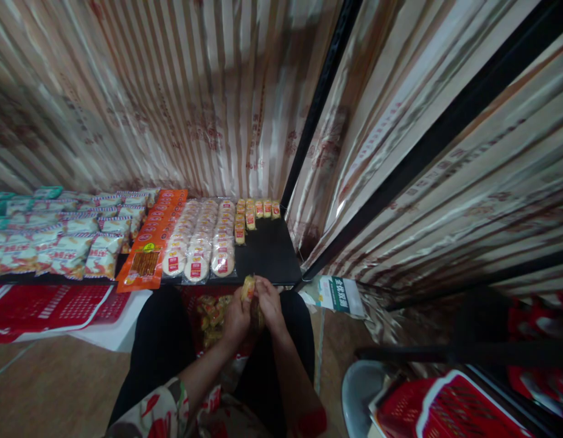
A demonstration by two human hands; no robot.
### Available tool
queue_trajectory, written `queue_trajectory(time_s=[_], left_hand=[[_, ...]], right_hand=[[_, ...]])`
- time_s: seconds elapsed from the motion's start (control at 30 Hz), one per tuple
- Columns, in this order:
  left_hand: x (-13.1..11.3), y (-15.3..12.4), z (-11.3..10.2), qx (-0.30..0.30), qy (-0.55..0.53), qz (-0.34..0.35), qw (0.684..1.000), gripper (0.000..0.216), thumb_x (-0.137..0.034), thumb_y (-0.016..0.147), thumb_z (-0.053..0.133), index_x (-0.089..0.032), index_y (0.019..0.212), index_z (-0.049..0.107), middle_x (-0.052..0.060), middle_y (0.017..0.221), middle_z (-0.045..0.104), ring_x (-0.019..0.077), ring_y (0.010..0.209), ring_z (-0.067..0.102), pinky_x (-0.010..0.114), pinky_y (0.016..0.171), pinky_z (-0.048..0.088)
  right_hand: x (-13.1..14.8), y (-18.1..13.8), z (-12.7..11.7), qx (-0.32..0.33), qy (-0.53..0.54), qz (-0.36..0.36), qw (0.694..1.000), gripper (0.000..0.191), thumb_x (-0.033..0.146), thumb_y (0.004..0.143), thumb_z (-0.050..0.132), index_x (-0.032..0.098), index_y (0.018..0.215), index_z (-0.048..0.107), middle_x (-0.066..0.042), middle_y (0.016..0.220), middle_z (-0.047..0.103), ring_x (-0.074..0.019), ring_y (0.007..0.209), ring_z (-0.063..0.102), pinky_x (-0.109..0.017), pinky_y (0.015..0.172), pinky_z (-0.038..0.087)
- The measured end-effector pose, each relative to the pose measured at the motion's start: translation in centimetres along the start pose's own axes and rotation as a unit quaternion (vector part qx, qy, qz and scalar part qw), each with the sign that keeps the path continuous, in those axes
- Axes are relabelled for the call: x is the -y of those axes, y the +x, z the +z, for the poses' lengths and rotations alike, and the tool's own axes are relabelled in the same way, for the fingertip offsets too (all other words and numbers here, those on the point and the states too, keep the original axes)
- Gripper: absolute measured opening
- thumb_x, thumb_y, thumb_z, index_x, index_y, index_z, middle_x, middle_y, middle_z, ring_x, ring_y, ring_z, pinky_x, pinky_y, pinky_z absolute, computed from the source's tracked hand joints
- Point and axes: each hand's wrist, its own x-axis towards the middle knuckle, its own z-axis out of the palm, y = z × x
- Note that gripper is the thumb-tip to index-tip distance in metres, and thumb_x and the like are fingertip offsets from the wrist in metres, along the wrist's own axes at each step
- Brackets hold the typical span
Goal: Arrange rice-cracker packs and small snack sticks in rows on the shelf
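Observation:
My left hand (236, 317) and my right hand (268, 304) meet just in front of the black shelf (267, 252), both closed around small yellow-wrapped snack packs (248, 288). One pack sticks up between the fingers. Below my hands, between my knees, a red basket (212, 319) holds more of the same small packs. On the shelf lie a short row of these yellow packs (250, 218), rows of round white rice cakes (203, 240), an orange snack bag (152, 242) and several white snack bags (71, 243).
Striped curtains hang behind and to the right of the shelf, with black frame posts (324, 91). Red baskets lie at the left (48, 304) and lower right (445, 407). A white-green carton (339, 295) sits on the floor by the shelf corner.

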Motion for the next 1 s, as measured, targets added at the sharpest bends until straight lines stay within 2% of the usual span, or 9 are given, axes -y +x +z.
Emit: queue_trajectory(time_s=[0.1,0.33,0.43,0.63,0.73,0.9,1.0], left_hand=[[-0.4,0.0,-0.2,0.003,-0.005,-0.025,1.0,0.037,-0.027,0.085,0.043,-0.017,0.119,0.055,0.01,0.112,0.066,0.0219,0.105,0.06,0.033,0.095,0.043],[-0.8,0.6,0.1,0.024,0.001,-0.056,0.998,0.038,-0.024,0.089,0.035,-0.015,0.121,0.051,0.011,0.115,0.064,0.0205,0.106,0.059,0.032,0.095,0.042],[-0.7,1.1,0.4,0.031,-0.016,-0.058,0.998,0.039,-0.026,0.09,0.032,-0.014,0.122,0.05,0.011,0.116,0.063,0.02,0.104,0.059,0.032,0.093,0.044],[-0.9,2.4,1.0,-0.025,-0.012,-0.03,0.999,0.039,-0.03,0.088,0.033,-0.015,0.116,0.056,0.013,0.111,0.06,0.0215,0.102,0.057,0.034,0.091,0.046],[-1.3,3.0,1.0,-0.019,-0.01,-0.031,0.999,0.04,-0.029,0.087,0.034,-0.013,0.115,0.057,0.013,0.108,0.061,0.0214,0.1,0.058,0.033,0.091,0.045],[-1.9,3.5,1.1,-0.011,-0.03,-0.018,0.999,0.038,-0.028,0.085,0.038,-0.014,0.114,0.057,0.011,0.116,0.062,0.0203,0.108,0.057,0.031,0.097,0.04],[-2.5,3.7,1.1,0.002,-0.02,-0.039,0.999,0.037,-0.03,0.085,0.041,-0.016,0.117,0.053,0.01,0.109,0.066,0.0193,0.1,0.061,0.03,0.09,0.043]], right_hand=[[-0.2,0.1,0.1,0.018,0.037,0.028,0.999,0.033,0.044,0.073,0.054,0.019,0.092,0.065,-0.005,0.086,0.072,-0.0198,0.08,0.068,-0.032,0.075,0.055],[0.2,0.0,-0.2,0.037,0.064,0.025,0.997,0.036,0.037,0.066,0.058,0.018,0.095,0.064,-0.008,0.097,0.072,-0.022,0.092,0.067,-0.036,0.085,0.053],[0.5,0.0,-0.2,0.028,0.068,0.013,0.997,0.035,0.037,0.064,0.06,0.018,0.094,0.064,-0.008,0.096,0.072,-0.0222,0.091,0.068,-0.038,0.087,0.052],[1.2,0.0,-0.1,0.016,0.068,0.008,0.998,0.029,0.036,0.063,0.062,0.019,0.086,0.065,-0.007,0.087,0.073,-0.0218,0.083,0.069,-0.037,0.081,0.054],[1.3,0.1,-0.1,0.015,0.067,0.018,0.997,0.029,0.036,0.063,0.062,0.019,0.086,0.065,-0.007,0.087,0.073,-0.0221,0.082,0.069,-0.036,0.078,0.055],[1.4,0.6,-0.4,-0.008,0.052,0.006,0.999,0.029,0.034,0.062,0.064,0.019,0.087,0.064,-0.006,0.086,0.073,-0.0208,0.082,0.069,-0.036,0.083,0.053],[1.8,0.8,-0.7,-0.023,0.036,-0.003,0.999,0.028,0.033,0.063,0.064,0.019,0.087,0.064,-0.006,0.086,0.073,-0.0207,0.081,0.069,-0.036,0.082,0.053]])
